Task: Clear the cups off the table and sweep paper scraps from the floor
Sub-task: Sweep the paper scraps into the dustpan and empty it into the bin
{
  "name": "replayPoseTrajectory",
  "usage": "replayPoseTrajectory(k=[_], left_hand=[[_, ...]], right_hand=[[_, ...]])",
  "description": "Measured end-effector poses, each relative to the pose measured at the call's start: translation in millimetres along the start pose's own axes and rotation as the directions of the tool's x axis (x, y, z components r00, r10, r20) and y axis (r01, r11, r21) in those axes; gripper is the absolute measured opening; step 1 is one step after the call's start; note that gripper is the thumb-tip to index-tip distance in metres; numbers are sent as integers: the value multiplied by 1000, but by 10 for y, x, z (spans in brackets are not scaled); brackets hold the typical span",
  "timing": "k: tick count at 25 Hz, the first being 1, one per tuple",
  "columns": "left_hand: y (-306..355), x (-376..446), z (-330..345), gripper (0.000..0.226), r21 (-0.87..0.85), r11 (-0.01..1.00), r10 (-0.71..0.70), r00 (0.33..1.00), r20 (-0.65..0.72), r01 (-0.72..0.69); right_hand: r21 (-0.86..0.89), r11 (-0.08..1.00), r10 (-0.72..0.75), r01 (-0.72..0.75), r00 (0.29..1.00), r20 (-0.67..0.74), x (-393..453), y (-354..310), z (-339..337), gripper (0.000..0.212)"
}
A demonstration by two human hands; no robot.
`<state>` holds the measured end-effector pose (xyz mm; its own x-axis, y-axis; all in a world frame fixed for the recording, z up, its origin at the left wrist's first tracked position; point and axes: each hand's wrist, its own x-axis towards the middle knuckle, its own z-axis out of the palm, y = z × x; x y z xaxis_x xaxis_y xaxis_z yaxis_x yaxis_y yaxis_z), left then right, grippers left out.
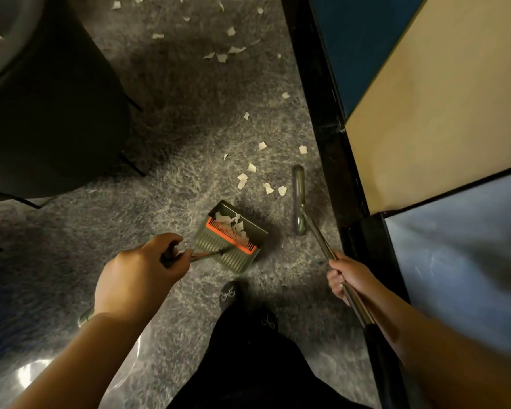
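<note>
A green dustpan [233, 252] with an orange comb strip sits on the grey carpet, and some white paper scraps lie inside it. My left hand [139, 276] grips the dustpan's long handle just left of the pan. My right hand [347, 277] grips the metal broom handle [322, 243]. The broom head [298, 199] rests on the carpet right of the pan. Several paper scraps [250, 175] lie on the carpet just beyond the pan, and more scraps are scattered farther away near the top.
A dark round bin or chair base [50, 113] stands at the left. A black baseboard [334, 160] and blue and beige wall panels run along the right. My dark-clothed leg and foot [229, 293] are below the pan.
</note>
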<state>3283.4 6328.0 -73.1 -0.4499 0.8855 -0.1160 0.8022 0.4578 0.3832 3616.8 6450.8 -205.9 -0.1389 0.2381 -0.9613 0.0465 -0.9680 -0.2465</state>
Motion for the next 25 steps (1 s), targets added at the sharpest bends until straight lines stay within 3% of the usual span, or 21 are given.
replayPoseTrajectory(k=[4, 8, 9, 11, 13, 25], left_hand=[[-130, 423, -6, 32, -57, 995, -81, 996, -29, 79], [-108, 1071, 5, 32, -11, 999, 36, 998, -49, -37], [-98, 1266, -17, 31, -10, 999, 39, 997, -60, -40], [-100, 1560, -75, 32, -17, 1000, 24, 998, -64, -25], [-130, 1794, -133, 32, -35, 999, 19, 998, -55, -21], [-163, 2733, -10, 33, 33, 999, 10, 997, 70, -13]], right_hand=[[137, 988, 76, -75, 997, 0, 24, -201, 5, 56], [198, 972, 127, -127, 992, 9, 7, -566, 254, 56], [172, 980, 107, -103, 994, -18, 6, -689, 335, 54], [-27, 997, -77, 75, 989, -125, 48, -862, 462, 32], [-142, 969, -223, 202, 963, -150, 105, -1011, 576, 26], [-285, 947, -201, 146, 964, -175, 782, -2229, 841, 24]])
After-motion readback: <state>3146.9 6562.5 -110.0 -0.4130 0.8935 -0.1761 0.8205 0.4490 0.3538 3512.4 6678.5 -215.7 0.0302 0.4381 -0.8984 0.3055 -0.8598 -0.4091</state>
